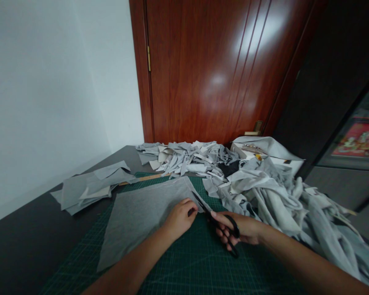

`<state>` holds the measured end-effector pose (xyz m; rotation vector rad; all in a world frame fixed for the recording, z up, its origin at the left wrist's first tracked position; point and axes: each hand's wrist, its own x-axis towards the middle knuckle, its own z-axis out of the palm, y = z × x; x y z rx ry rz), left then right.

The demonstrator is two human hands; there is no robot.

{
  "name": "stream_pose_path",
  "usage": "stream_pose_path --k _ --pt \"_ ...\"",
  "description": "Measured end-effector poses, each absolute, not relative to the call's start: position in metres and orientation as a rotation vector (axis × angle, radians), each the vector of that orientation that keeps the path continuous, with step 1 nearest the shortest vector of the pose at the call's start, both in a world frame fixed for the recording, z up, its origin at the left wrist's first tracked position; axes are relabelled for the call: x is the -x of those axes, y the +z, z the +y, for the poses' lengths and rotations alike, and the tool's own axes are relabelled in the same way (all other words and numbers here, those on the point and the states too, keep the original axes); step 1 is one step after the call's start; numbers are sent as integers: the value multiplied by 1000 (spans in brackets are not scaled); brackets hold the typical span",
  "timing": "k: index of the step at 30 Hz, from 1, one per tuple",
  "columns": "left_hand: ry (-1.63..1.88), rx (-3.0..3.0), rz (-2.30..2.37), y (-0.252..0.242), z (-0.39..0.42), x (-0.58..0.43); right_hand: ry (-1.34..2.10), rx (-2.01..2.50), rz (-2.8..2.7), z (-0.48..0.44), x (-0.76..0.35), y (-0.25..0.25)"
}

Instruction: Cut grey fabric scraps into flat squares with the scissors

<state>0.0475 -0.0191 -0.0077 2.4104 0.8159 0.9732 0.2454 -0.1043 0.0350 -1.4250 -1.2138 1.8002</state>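
A light grey piece of fabric point(138, 213) lies flat over a green gridded cutting mat point(184, 254). My left hand point(181, 216) rests at the fabric's right edge with its fingers curled in, pinching the cloth there. In my right hand point(230, 229) is a pair of black scissors point(217, 224), thumb and fingers through the handles. The blades point up and to the left, at a narrow strip along the fabric's right side. Part of the fabric's edge is hidden behind my left hand.
A stack of grey fabric pieces point(92, 184) lies to the left on the dark table point(24, 241). Scraps point(190, 157) are heaped at the back, near a wooden door point(203, 73). Crumpled cloth point(273, 188) fills the right side, in front of a white box point(287, 165).
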Motion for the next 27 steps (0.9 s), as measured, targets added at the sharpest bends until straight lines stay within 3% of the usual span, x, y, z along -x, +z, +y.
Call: stream_pose_path --k 27 --pt "958 -2422 805 -8 -21 -47 1642 1417 -1339 -97 -249 29"
